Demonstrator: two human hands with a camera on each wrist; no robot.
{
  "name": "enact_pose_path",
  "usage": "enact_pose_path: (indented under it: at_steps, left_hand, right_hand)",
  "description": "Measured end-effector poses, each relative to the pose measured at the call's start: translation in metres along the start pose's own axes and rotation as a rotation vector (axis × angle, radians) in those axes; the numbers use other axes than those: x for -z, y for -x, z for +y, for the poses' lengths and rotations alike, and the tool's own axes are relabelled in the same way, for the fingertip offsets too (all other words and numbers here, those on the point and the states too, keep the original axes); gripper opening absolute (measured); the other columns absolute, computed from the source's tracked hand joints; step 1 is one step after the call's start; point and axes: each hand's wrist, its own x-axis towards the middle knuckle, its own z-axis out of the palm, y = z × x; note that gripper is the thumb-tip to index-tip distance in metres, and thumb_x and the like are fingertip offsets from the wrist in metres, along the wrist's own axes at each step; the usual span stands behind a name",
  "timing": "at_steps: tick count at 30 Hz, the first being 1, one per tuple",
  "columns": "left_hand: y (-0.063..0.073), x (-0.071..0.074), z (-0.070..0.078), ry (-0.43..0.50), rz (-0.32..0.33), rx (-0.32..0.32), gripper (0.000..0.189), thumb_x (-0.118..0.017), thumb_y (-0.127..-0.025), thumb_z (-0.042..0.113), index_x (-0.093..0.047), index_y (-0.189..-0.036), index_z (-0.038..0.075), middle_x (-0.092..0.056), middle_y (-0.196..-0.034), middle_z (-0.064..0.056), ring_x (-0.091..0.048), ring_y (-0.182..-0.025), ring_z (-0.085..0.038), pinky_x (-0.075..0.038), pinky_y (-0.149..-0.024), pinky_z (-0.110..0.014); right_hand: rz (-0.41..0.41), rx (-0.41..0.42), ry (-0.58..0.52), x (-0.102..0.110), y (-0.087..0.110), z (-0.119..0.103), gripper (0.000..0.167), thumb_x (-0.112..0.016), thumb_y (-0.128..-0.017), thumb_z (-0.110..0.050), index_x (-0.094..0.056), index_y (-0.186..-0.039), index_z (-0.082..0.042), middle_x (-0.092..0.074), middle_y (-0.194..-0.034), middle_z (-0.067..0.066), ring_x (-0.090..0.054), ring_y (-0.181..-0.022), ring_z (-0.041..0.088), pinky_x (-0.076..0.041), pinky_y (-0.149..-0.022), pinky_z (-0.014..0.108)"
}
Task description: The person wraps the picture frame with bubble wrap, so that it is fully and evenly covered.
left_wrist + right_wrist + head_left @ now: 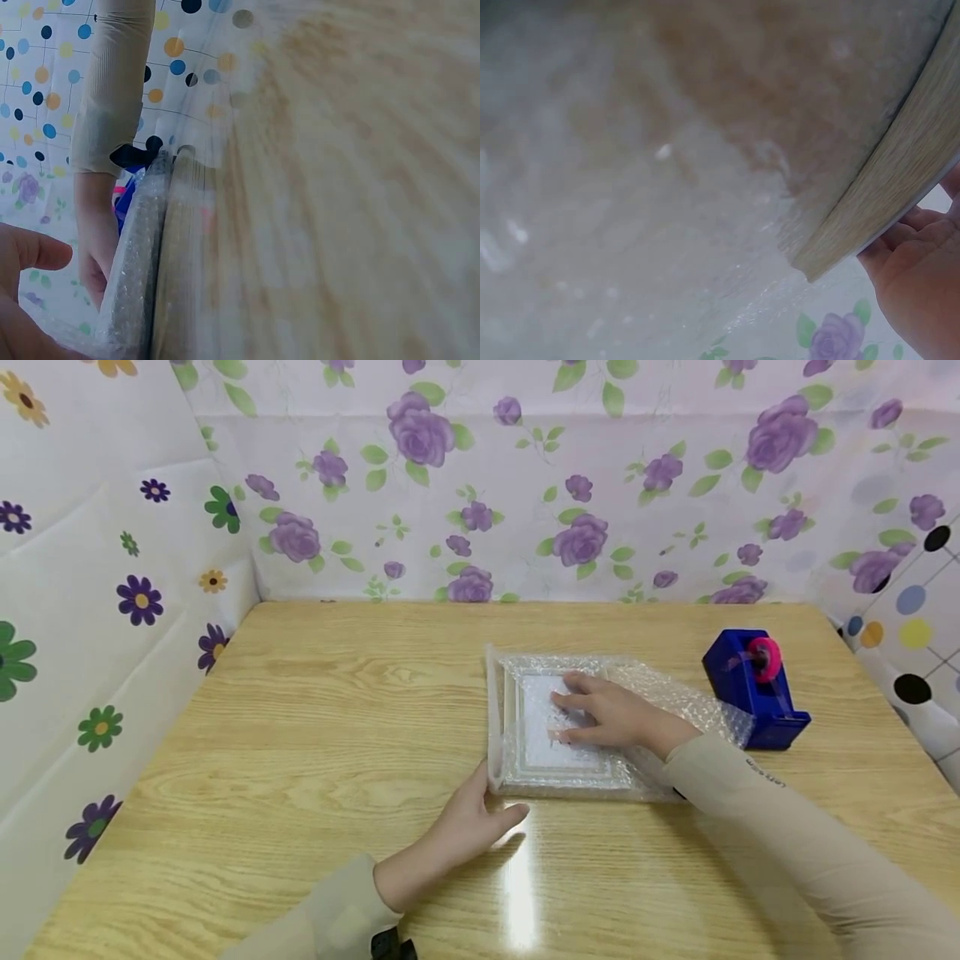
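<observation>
A light picture frame [564, 722] with a white middle lies flat on the table inside clear bubble wrap [678, 689]. My right hand [611, 714] rests on top of it with the fingers spread. At the near left corner of the wrapped frame is my left hand [468, 822], its fingers along the edge and its thumb held apart. In the left wrist view the wrapped edge [135, 262] is seen from the side, with my left thumb [45, 251] beside it. Wrap fills much of the right wrist view, blurred.
A blue tape dispenser [757, 693] with a pink roll [765, 658] stands just right of the loose wrap. The wood-grain table [322, 718] meets a flowered cloth [420, 485] at the back, with patterned cloths on both sides.
</observation>
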Motion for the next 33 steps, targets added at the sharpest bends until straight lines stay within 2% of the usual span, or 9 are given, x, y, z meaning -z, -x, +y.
enact_pose_path:
  at_steps: [6,8,10,14,18,25,33]
  left_hand:
    - [-0.002,0.003,0.000,-0.055,-0.028,-0.026,0.070,-0.068,-0.081,0.016,-0.038,-0.142,0.003,-0.052,-0.137,-0.017,-0.043,-0.131,-0.031,-0.033,-0.110,-0.050]
    - [-0.003,0.004,0.001,-0.083,-0.041,-0.042,0.072,-0.068,-0.081,0.017,-0.036,-0.144,0.002,-0.047,-0.142,-0.018,-0.041,-0.134,-0.031,-0.032,-0.111,-0.050]
    - [-0.003,0.004,0.002,-0.123,-0.062,-0.048,0.078,-0.068,-0.082,0.020,-0.029,-0.147,-0.001,-0.037,-0.148,-0.021,-0.035,-0.137,-0.032,-0.029,-0.112,-0.050]
    - [-0.004,0.002,0.004,-0.241,-0.123,-0.020,0.093,-0.065,-0.086,0.030,-0.007,-0.150,-0.005,-0.011,-0.156,-0.024,-0.016,-0.144,-0.036,-0.018,-0.116,-0.050]
    - [-0.003,0.002,0.007,-0.364,-0.178,-0.004,0.099,-0.063,-0.088,0.036,0.003,-0.149,-0.006,0.004,-0.156,-0.022,-0.002,-0.146,-0.035,-0.010,-0.118,-0.048]
    - [-0.004,0.003,0.007,-0.477,-0.220,-0.037,0.101,-0.064,-0.088,0.037,0.004,-0.148,-0.008,0.011,-0.156,-0.022,0.007,-0.146,-0.033,-0.004,-0.118,-0.046]
    - [-0.006,0.007,0.010,-0.583,-0.231,-0.069,0.102,-0.063,-0.087,0.044,-0.001,-0.149,-0.006,0.008,-0.156,-0.020,0.005,-0.146,-0.035,-0.005,-0.119,-0.044]
  right_hand:
    - [0.015,0.010,-0.012,-0.002,0.001,0.000,0.066,-0.065,-0.086,-0.044,-0.048,-0.138,-0.007,-0.032,-0.148,0.027,-0.032,-0.135,0.045,-0.028,-0.110,0.056]
    - [0.016,0.012,-0.016,-0.004,0.001,0.000,0.065,-0.065,-0.086,-0.044,-0.049,-0.138,-0.007,-0.032,-0.148,0.027,-0.032,-0.135,0.045,-0.028,-0.110,0.056]
    - [0.018,0.013,-0.008,-0.004,0.001,0.000,0.065,-0.065,-0.086,-0.044,-0.049,-0.138,-0.008,-0.032,-0.149,0.026,-0.032,-0.136,0.044,-0.028,-0.110,0.056]
    - [0.025,0.016,0.002,-0.005,0.001,0.001,0.065,-0.064,-0.087,-0.045,-0.049,-0.138,-0.008,-0.033,-0.149,0.026,-0.032,-0.136,0.044,-0.029,-0.110,0.056]
    - [0.028,0.012,-0.008,-0.003,0.001,0.001,0.065,-0.065,-0.087,-0.043,-0.049,-0.138,-0.008,-0.033,-0.149,0.025,-0.033,-0.135,0.044,-0.029,-0.110,0.057]
    - [0.020,0.000,-0.018,-0.002,0.000,-0.001,0.065,-0.065,-0.087,-0.043,-0.048,-0.139,-0.008,-0.033,-0.148,0.025,-0.033,-0.135,0.045,-0.030,-0.109,0.057]
    - [0.021,-0.008,-0.023,0.000,0.000,-0.003,0.064,-0.065,-0.086,-0.044,-0.049,-0.138,-0.008,-0.033,-0.148,0.025,-0.035,-0.134,0.045,-0.031,-0.108,0.058]
